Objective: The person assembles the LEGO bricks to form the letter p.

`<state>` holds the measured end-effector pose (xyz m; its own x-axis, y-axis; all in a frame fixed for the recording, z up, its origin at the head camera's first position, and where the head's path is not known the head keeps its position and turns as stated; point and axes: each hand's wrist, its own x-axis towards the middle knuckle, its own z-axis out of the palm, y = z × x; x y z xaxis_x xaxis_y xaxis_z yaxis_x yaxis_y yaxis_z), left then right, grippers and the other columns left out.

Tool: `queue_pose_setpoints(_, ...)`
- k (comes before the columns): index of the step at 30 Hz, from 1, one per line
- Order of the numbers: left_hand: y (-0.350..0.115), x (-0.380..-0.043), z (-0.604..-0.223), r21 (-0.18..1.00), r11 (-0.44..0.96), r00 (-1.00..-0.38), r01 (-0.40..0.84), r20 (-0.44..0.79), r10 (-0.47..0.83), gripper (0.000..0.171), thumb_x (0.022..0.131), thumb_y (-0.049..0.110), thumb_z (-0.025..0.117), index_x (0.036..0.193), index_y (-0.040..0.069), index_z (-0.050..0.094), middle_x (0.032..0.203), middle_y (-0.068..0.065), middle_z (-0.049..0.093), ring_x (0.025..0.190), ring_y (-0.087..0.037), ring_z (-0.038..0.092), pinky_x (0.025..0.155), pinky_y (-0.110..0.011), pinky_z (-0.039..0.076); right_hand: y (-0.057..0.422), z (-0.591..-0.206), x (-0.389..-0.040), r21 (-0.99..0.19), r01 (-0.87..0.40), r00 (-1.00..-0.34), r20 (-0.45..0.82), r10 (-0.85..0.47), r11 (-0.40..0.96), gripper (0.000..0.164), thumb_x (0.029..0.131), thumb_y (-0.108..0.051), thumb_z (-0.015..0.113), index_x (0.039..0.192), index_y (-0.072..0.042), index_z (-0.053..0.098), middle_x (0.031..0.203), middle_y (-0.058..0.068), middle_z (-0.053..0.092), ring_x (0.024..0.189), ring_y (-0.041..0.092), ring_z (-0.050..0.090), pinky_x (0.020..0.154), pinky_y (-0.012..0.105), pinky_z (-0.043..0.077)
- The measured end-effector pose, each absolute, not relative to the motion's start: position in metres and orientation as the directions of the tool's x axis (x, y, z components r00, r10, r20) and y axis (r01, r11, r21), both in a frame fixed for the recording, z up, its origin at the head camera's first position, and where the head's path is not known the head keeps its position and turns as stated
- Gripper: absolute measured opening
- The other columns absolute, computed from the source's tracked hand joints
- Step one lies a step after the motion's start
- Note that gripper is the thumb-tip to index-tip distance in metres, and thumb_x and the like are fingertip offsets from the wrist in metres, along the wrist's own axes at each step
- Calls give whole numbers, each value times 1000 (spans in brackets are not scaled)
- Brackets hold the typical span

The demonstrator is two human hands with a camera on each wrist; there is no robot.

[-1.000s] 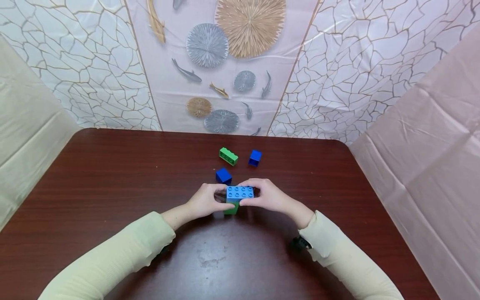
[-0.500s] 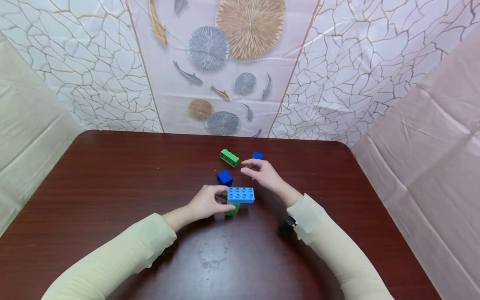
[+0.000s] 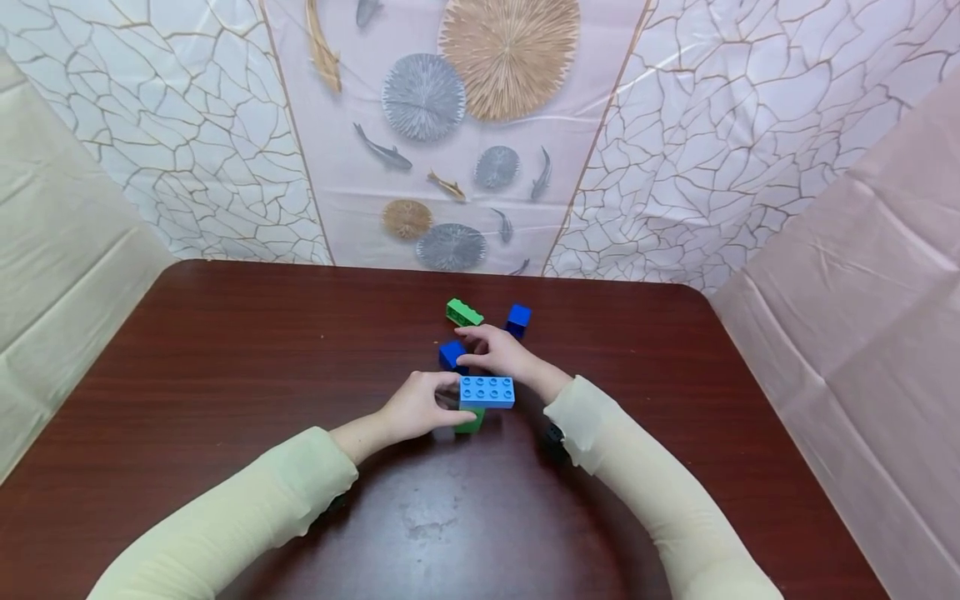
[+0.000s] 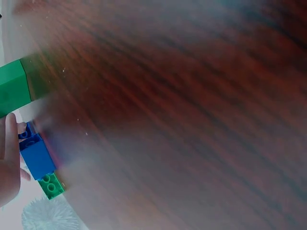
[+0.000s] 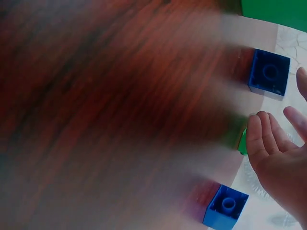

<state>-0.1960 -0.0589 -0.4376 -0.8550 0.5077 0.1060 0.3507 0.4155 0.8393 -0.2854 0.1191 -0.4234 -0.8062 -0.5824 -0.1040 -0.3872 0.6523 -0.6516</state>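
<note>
In the head view a light blue eight-stud toy building brick (image 3: 487, 392) lies on top of a green brick (image 3: 470, 421), near the table's middle. My left hand (image 3: 414, 408) grips this stack from the left, thumb in front and fingers behind. Just behind it, my right hand (image 3: 498, 352) reaches leftward, thumb and fingers spread beside a dark blue brick (image 3: 451, 355). In the right wrist view the right hand's fingers (image 5: 268, 139) are fairly straight and hold nothing. The left wrist view shows the green brick (image 4: 13, 87) at its left edge.
A longer green brick (image 3: 463, 312) lies on its side farther back. To its right is another dark blue brick (image 3: 518, 318), partly behind the right hand. The brown table (image 3: 225, 350) ends at a patterned cloth backdrop (image 3: 360, 208).
My right hand has let go of the light blue brick, moved back, then swung left toward the nearer dark blue brick. My left hand has kept its grip on the stack.
</note>
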Motion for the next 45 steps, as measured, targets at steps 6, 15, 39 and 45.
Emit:
queue_pose_setpoints(6,-58,-195,-436,845,386,-842,371,130,523,26,79,23,75,95,8,63,102,-9,71,93,-17,68,76,-24,56,117,-427,-288,-613,-413,-785,-135,-604,673,48,88,-20,65,132,-6,51,124,16,59,95,24,63,87,36,52)
queue_pose_setpoints(15,-60,-196,-436,858,384,-849,342,106,518,38,78,23,76,110,7,64,105,-9,70,92,-16,69,78,-25,56,120,-424,-286,-753,-278,-797,-166,-581,597,34,82,-13,72,106,-6,49,117,18,60,91,24,57,83,32,51)
queue_pose_setpoints(39,-57,-195,-437,852,400,-857,337,102,505,32,78,22,76,106,10,66,103,-6,71,94,-14,67,78,-22,55,140,-423,-274,-702,-273,-887,-81,-454,657,46,77,-13,77,119,-5,61,117,14,63,103,27,58,91,41,49)
queue_pose_setpoints(45,-57,-196,-438,844,414,-862,342,105,496,31,78,22,76,105,10,66,101,-5,71,93,-13,67,77,-22,54,148,-412,-270,-739,-284,-898,-17,-439,610,42,79,-8,74,118,-7,58,118,17,62,105,31,59,94,46,49)
